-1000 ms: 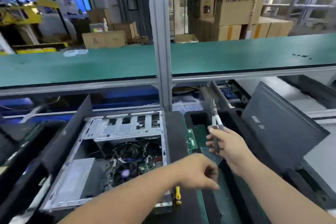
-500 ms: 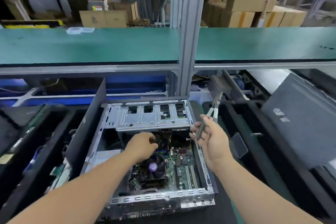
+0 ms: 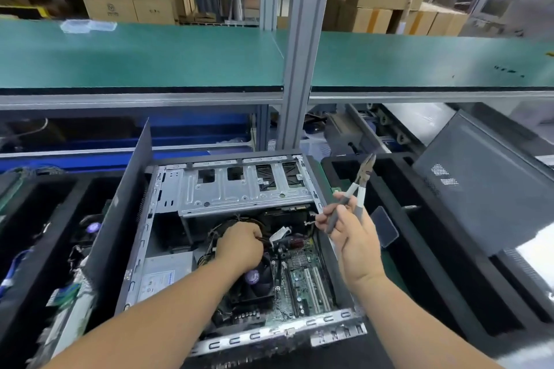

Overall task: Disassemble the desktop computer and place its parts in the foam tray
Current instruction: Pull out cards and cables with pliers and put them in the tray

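Observation:
The open desktop computer case [image 3: 239, 192] lies in front of me with its metal drive cage at the far end and the motherboard [image 3: 308, 278] and black CPU fan [image 3: 254, 284] exposed. My left hand [image 3: 239, 246] is inside the case with its fingers curled into the bundle of cables [image 3: 215, 237] above the fan. My right hand [image 3: 350, 234] hovers over the case's right edge and grips the handles of cutting pliers [image 3: 358, 189], jaws pointing up and away. The black foam tray [image 3: 419, 249] sits to the right.
A dark side panel [image 3: 485, 183] leans in the foam tray at right. Another black panel [image 3: 126, 213] stands against the case's left side. A second foam tray [image 3: 36, 249] with parts lies left. A metal post [image 3: 296, 69] and green shelf [image 3: 135, 54] rise behind.
My view swung from the right foam tray back to the case. My left hand went from over the tray into the case onto the cables. The right hand came along with the pliers.

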